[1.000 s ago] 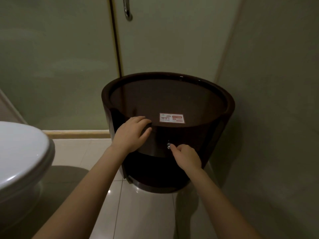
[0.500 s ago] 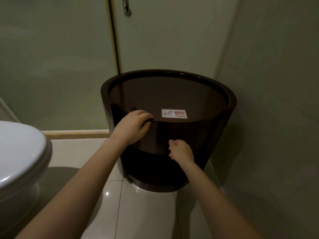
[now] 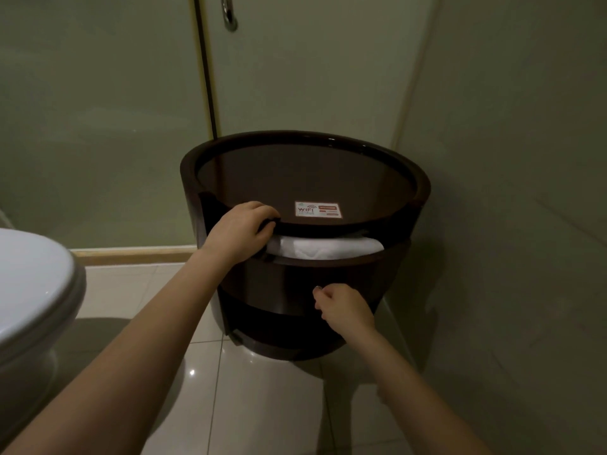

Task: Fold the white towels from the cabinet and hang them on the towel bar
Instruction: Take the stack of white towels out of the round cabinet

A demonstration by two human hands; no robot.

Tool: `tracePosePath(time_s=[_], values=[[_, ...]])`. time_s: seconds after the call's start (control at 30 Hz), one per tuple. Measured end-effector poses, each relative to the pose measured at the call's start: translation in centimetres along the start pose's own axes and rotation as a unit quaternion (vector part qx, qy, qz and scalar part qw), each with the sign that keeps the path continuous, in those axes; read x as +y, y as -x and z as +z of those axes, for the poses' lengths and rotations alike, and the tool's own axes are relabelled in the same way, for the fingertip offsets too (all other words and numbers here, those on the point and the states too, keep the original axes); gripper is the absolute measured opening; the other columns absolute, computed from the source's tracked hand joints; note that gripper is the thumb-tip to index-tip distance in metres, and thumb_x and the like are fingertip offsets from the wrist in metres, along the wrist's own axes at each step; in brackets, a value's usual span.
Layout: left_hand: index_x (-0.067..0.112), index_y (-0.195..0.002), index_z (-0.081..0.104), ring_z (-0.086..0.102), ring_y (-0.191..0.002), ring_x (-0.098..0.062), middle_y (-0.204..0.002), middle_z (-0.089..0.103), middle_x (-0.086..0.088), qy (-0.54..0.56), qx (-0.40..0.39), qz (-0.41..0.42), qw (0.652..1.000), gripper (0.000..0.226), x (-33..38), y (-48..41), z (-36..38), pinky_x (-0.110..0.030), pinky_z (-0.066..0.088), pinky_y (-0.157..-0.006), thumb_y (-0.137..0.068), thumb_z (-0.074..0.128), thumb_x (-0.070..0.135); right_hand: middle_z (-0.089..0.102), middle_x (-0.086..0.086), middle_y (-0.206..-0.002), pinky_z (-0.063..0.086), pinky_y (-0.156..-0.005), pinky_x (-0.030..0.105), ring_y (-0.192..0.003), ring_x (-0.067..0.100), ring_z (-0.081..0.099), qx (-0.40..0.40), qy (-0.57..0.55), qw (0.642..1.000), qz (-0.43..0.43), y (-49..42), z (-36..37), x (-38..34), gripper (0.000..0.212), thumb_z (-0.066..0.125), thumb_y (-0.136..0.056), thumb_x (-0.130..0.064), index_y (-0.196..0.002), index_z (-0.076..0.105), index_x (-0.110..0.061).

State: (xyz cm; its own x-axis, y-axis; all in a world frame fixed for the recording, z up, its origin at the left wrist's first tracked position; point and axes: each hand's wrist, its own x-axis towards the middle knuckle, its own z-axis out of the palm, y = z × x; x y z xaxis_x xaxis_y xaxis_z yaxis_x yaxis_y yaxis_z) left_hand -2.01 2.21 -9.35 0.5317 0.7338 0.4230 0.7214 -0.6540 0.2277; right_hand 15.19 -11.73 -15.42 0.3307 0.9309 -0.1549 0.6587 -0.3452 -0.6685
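Note:
A round dark-brown cabinet stands on the floor against the right wall. Its curved drawer is pulled partly out, and white towels show in the gap under the top. My left hand grips the front rim of the cabinet top. My right hand is pinched on the small drawer knob, which the fingers hide. No towel bar is in view.
A white toilet sits at the left. Frosted glass panels and a shower door with a metal handle stand behind the cabinet. A WIFI sticker lies on the cabinet top. The floor is glossy pale tile.
My right hand has pulled the knob toward me and the drawer has slid out, uncovering the white towels. My left hand has stayed on the rim.

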Motion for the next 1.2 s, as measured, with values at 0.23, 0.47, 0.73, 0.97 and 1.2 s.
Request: tracePosePath(time_s=[0.23,0.47,0.73,0.97,1.2], values=[[0.017,-0.118,0.061,0.056,-0.108,-0.023,-0.119,0.061,-0.004,0.004,0.015,-0.004,1.0,0.028,0.3,0.6,0.3,-0.033,0.046,-0.088,-0.092,0.052,0.022,0.067,0.006,-0.078,0.039,-0.055,0.028,-0.071,0.02,0.063,0.009,0.02,1.0,-0.019,4.4,0.5,1.1,0.042,0.042,-0.098,-0.043,-0.08,0.064,-0.012],[0.017,-0.125,0.058,0.054,-0.115,-0.023,-0.127,0.058,-0.005,0.009,0.007,-0.006,1.0,0.035,0.4,1.0,0.3,-0.034,0.044,-0.093,-0.092,0.053,0.023,0.065,0.003,-0.077,0.034,-0.05,0.025,-0.064,0.014,0.056,-0.005,0.031,0.999,-0.019,6.8,0.2,1.5,0.039,0.042,-0.098,-0.044,-0.075,0.06,-0.018],[0.018,-0.123,0.059,0.054,-0.113,-0.023,-0.123,0.059,-0.004,0.002,0.006,-0.011,1.0,0.033,0.6,1.0,0.0,-0.034,0.045,-0.09,-0.092,0.054,0.026,0.047,-0.003,-0.056,0.022,-0.043,0.022,-0.05,0.006,0.043,-0.007,0.067,0.997,-0.031,9.7,0.2,2.4,0.045,0.043,-0.096,-0.045,-0.059,0.044,-0.021],[0.014,-0.125,0.059,0.049,-0.123,-0.025,-0.13,0.056,-0.008,0.01,0.017,-0.02,1.0,0.034,1.0,1.6,-0.3,-0.036,0.042,-0.097,-0.092,0.054,0.024,0.045,-0.001,-0.053,0.029,-0.046,0.028,-0.051,0.013,0.046,-0.061,0.145,0.987,-0.04,9.9,-2.2,0.9,0.05,0.048,-0.094,-0.047,-0.055,0.044,-0.016],[0.016,-0.087,0.066,0.058,-0.073,-0.02,-0.08,0.065,-0.001,0.065,0.019,-0.195,0.979,0.021,2.3,2.9,0.3,-0.029,0.038,-0.059,-0.088,0.053,0.033,0.067,-0.001,-0.061,0.053,-0.065,0.031,-0.055,0.011,0.063,0.0,-0.023,0.999,-0.022,4.4,-9.7,-3.6,0.028,0.06,-0.089,-0.042,-0.073,0.068,-0.02]])
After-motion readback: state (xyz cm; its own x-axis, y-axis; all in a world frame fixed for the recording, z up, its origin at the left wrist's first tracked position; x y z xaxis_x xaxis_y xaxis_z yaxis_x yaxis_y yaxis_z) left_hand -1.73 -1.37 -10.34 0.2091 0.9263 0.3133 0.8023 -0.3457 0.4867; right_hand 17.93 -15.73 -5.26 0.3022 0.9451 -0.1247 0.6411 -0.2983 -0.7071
